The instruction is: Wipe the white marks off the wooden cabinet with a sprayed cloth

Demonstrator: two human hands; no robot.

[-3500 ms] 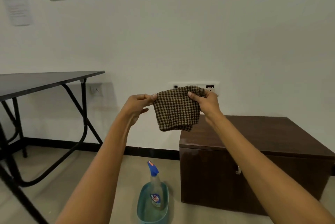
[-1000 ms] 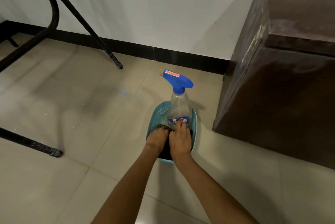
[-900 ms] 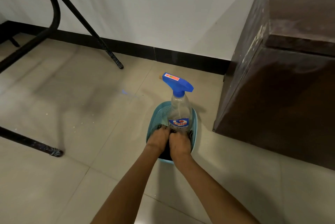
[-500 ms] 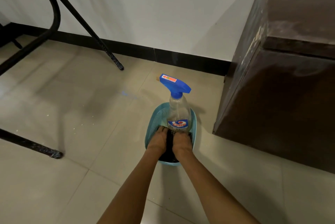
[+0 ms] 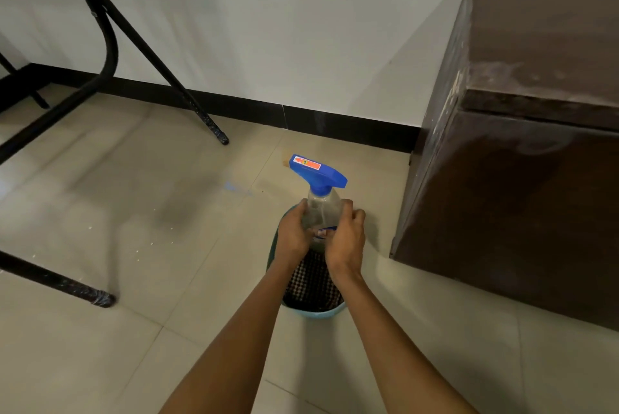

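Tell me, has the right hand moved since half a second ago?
Yes. The right hand has left the cloth in the basket and moved up to hold the spray bottle.

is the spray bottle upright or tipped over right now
Upright: the spray bottle has its blue trigger head on top and body near vertical, with the left hand and right hand gripping its sides.

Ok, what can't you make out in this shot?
Head view only.
Spray bottle label and base: covered by the left hand and right hand gripping it.
Checked cloth in the teal basket: partly hidden under the wrists.
Wooden cabinet: cut off by the right edge, so the white marks' full spread is unknown.
Black table legs: tabletop out of frame above.
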